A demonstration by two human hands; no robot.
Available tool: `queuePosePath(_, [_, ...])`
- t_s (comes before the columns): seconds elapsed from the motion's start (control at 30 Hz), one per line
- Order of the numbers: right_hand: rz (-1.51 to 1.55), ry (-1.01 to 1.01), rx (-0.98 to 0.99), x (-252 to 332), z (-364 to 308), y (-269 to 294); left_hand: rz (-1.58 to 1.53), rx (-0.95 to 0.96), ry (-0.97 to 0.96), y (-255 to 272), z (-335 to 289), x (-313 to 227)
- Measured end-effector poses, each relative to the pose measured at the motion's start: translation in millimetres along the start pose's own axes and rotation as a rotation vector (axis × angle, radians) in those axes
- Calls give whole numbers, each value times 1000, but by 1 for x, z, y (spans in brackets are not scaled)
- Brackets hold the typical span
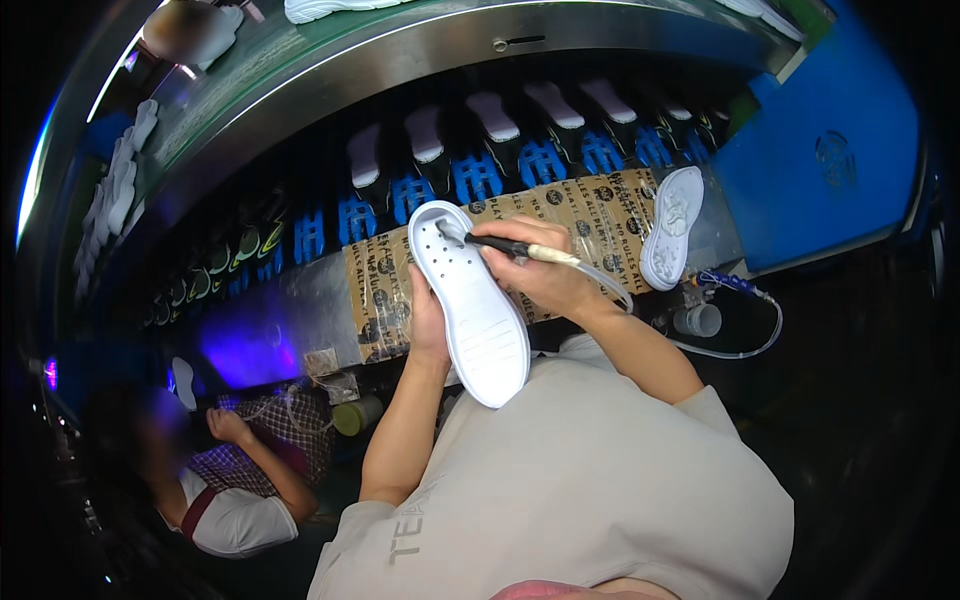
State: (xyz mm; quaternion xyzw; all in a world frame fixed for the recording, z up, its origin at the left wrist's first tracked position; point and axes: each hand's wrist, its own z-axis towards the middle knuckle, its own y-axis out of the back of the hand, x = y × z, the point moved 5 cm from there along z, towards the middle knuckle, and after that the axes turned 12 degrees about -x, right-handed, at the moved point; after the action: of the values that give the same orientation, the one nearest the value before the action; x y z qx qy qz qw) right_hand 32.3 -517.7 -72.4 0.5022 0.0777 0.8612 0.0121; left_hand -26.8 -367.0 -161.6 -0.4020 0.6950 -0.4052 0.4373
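Observation:
A white shoe sole [480,320] is held in front of my chest, its hollow inner side up and its long axis tilted, with small holes toward the far end. My left hand [428,318] is closed around the sole's left edge. In my right hand [545,275] is a black-handled brush [505,245] with a clear tube [612,284] running from its rear end. The brush tip touches the inside of the sole near the far end's right wall. Another white sole [669,230] lies on the bench to the right.
Printed brown paper [600,215] covers the bench. Beyond it, shoe uppers on blue holders [478,178] stand in a row beneath a metal-edged conveyor [430,75]. A blue machine panel [820,150] rises at right. A tube fitting and small cup [698,320] hang nearby. A co-worker's hand [230,425] is at lower left.

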Motion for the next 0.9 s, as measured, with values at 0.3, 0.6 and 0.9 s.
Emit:
queuePosePath(0.3, [154, 149, 159, -4, 5, -20, 189, -171, -297, 2, 23, -22])
queuePosePath(0.6, [-85, 312, 138, 19, 2, -17, 187, 139, -307, -24, 26, -33])
queuePosePath(0.9, [-185, 342, 212, 52, 1, -11, 16, 52, -271, -59, 29, -55])
